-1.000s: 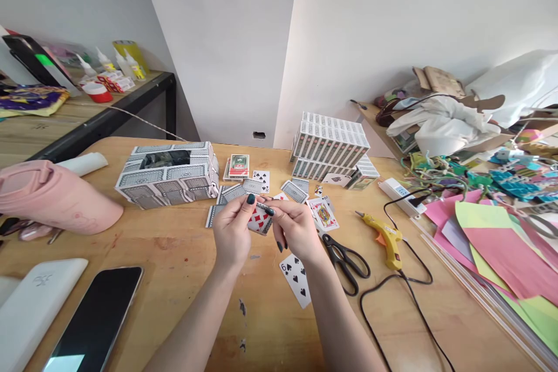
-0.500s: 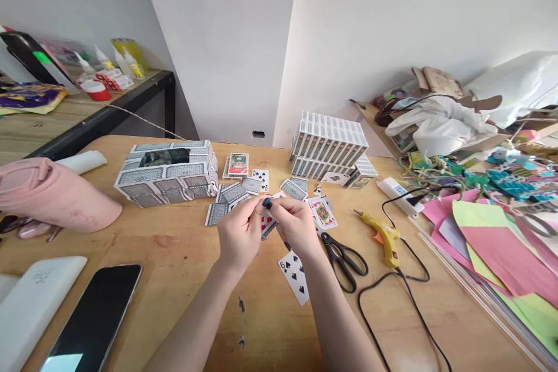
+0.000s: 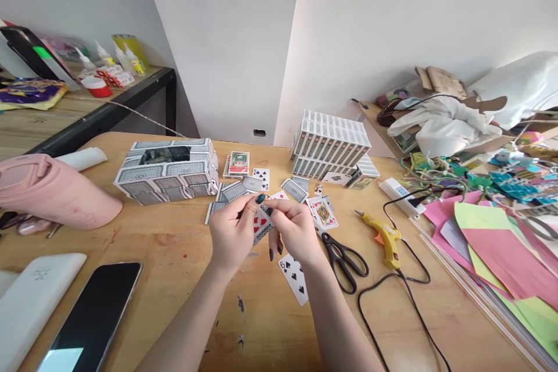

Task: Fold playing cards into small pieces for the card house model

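Between both hands, above the middle of the table, is a playing card (image 3: 260, 223) with red pips and a folded, grey-patterned edge. My left hand (image 3: 233, 229) pinches it between thumb and fingers from the left. From the right, my right hand (image 3: 294, 226) pinches its upper edge with thumb and forefinger, the other fingers hanging below. Just under my right wrist lies a six of spades (image 3: 293, 279), face up. Black-handled scissors (image 3: 344, 261) rest beside that wrist. Behind the hands are several loose cards, among them a face-up court card (image 3: 322, 212).
A box covered in cards (image 3: 168, 171) stands at the back left; stacked card packs (image 3: 331, 142) stand at the back right. A yellow glue gun (image 3: 383, 235) with a black cable lies right. A pink tumbler (image 3: 56, 195) and a phone (image 3: 91, 317) are left.
My left hand has shifted slightly left and down, and more of the card shows between the hands. The lower fingers of my right hand have come into view beneath it.
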`<action>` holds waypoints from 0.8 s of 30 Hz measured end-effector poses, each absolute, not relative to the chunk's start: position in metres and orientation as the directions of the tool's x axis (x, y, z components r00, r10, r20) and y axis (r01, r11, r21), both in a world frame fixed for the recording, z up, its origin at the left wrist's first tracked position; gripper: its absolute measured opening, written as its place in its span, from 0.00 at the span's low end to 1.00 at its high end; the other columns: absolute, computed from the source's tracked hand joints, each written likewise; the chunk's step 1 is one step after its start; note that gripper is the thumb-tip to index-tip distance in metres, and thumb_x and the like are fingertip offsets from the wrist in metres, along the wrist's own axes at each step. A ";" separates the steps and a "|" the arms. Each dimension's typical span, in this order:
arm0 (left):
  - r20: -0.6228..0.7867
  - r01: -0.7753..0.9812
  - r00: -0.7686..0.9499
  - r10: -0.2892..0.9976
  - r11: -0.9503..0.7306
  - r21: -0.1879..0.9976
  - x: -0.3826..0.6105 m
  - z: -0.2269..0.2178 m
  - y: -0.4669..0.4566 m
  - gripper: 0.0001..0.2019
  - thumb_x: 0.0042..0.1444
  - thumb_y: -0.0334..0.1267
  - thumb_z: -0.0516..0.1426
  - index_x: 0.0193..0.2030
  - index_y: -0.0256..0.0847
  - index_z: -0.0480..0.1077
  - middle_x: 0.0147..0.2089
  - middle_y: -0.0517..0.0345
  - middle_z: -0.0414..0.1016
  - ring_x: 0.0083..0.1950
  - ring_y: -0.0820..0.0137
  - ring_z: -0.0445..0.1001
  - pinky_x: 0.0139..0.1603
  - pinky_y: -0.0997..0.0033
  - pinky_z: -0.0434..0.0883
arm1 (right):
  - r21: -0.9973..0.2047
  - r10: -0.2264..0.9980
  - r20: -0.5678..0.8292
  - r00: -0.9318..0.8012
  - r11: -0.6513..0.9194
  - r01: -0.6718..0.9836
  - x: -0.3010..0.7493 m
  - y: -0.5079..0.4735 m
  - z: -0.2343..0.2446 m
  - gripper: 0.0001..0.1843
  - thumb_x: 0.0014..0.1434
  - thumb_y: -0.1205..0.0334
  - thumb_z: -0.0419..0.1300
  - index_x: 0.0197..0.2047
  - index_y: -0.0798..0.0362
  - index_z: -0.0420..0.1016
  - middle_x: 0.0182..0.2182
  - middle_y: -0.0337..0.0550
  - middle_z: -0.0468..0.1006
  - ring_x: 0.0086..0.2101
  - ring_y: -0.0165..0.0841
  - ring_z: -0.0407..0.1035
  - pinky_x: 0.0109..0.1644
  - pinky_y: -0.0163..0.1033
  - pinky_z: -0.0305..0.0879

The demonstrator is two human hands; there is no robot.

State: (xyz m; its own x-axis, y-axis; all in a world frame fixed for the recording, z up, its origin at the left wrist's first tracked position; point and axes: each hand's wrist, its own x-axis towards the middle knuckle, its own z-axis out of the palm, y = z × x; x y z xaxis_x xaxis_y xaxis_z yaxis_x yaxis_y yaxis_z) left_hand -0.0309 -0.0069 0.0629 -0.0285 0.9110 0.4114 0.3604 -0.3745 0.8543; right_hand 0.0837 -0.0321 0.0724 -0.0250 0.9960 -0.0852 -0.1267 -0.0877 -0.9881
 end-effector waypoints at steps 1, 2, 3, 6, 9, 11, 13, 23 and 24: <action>0.393 0.353 -0.038 0.919 -0.356 0.865 -0.032 0.065 -0.006 0.11 0.55 0.40 0.54 0.33 0.39 0.76 0.29 0.59 0.78 0.28 0.74 0.73 0.29 0.80 0.68 | -0.987 0.996 -0.075 -0.049 -0.081 -0.135 0.083 -0.032 0.073 0.22 0.48 0.67 0.47 0.44 0.61 0.74 0.07 0.31 0.68 0.08 0.25 0.61 0.11 0.26 0.54; 0.376 0.346 -0.046 0.926 -0.338 0.875 -0.033 0.066 -0.006 0.11 0.54 0.41 0.54 0.33 0.39 0.76 0.29 0.60 0.78 0.28 0.74 0.73 0.28 0.80 0.67 | -0.986 0.995 -0.065 -0.074 -0.075 -0.147 0.082 -0.032 0.073 0.23 0.48 0.68 0.47 0.46 0.62 0.73 0.08 0.32 0.69 0.09 0.26 0.63 0.12 0.26 0.56; 0.360 0.340 -0.053 0.931 -0.322 0.884 -0.034 0.068 -0.005 0.11 0.54 0.41 0.55 0.32 0.39 0.76 0.29 0.60 0.78 0.28 0.74 0.72 0.28 0.80 0.67 | -0.984 0.993 -0.057 -0.100 -0.072 -0.160 0.081 -0.032 0.074 0.24 0.48 0.68 0.47 0.47 0.62 0.72 0.09 0.33 0.70 0.10 0.27 0.65 0.13 0.27 0.59; 0.326 0.331 -0.066 0.943 -0.288 0.899 -0.037 0.071 -0.003 0.11 0.53 0.42 0.55 0.32 0.39 0.77 0.27 0.60 0.77 0.26 0.75 0.71 0.26 0.80 0.66 | -0.973 0.984 -0.041 -0.174 -0.079 -0.215 0.079 -0.033 0.076 0.26 0.49 0.67 0.46 0.50 0.62 0.69 0.13 0.36 0.73 0.15 0.30 0.70 0.18 0.30 0.65; 0.293 0.332 -0.074 0.953 -0.254 0.909 -0.041 0.072 -0.002 0.11 0.53 0.42 0.55 0.31 0.39 0.77 0.25 0.61 0.76 0.24 0.76 0.68 0.23 0.80 0.64 | -0.960 0.971 -0.011 -0.241 -0.077 -0.269 0.079 -0.033 0.077 0.25 0.50 0.68 0.47 0.51 0.60 0.69 0.17 0.38 0.75 0.20 0.31 0.73 0.21 0.32 0.69; 0.260 0.322 -0.073 0.963 -0.224 0.920 -0.044 0.073 -0.001 0.11 0.52 0.42 0.56 0.31 0.40 0.77 0.26 0.62 0.76 0.24 0.76 0.68 0.22 0.80 0.63 | -0.953 0.963 0.027 -0.268 -0.056 -0.297 0.079 -0.032 0.076 0.24 0.50 0.68 0.47 0.51 0.58 0.68 0.20 0.39 0.76 0.22 0.31 0.74 0.22 0.32 0.69; 0.220 0.317 -0.050 0.974 -0.193 0.929 -0.045 0.073 0.001 0.11 0.53 0.42 0.55 0.32 0.40 0.77 0.25 0.62 0.76 0.23 0.76 0.67 0.22 0.80 0.63 | -0.946 0.957 0.051 -0.287 -0.046 -0.322 0.081 -0.031 0.074 0.23 0.50 0.68 0.48 0.51 0.57 0.68 0.21 0.39 0.77 0.24 0.32 0.75 0.23 0.33 0.70; 0.260 0.227 0.015 0.966 -0.256 0.940 -0.039 0.068 0.004 0.14 0.55 0.45 0.53 0.39 0.41 0.76 0.38 0.56 0.79 0.35 0.70 0.75 0.33 0.76 0.72 | -0.984 0.991 -0.054 0.125 -0.031 -0.176 0.080 -0.021 0.059 0.13 0.47 0.60 0.63 0.36 0.56 0.69 0.21 0.37 0.74 0.20 0.29 0.71 0.18 0.30 0.66; 0.280 0.235 0.025 0.960 -0.278 0.931 -0.038 0.067 0.003 0.13 0.55 0.44 0.53 0.39 0.41 0.76 0.38 0.56 0.79 0.36 0.70 0.76 0.34 0.76 0.72 | -0.988 0.983 -0.044 0.180 -0.016 -0.153 0.080 -0.020 0.057 0.12 0.47 0.60 0.63 0.35 0.56 0.69 0.20 0.38 0.74 0.20 0.29 0.71 0.18 0.30 0.66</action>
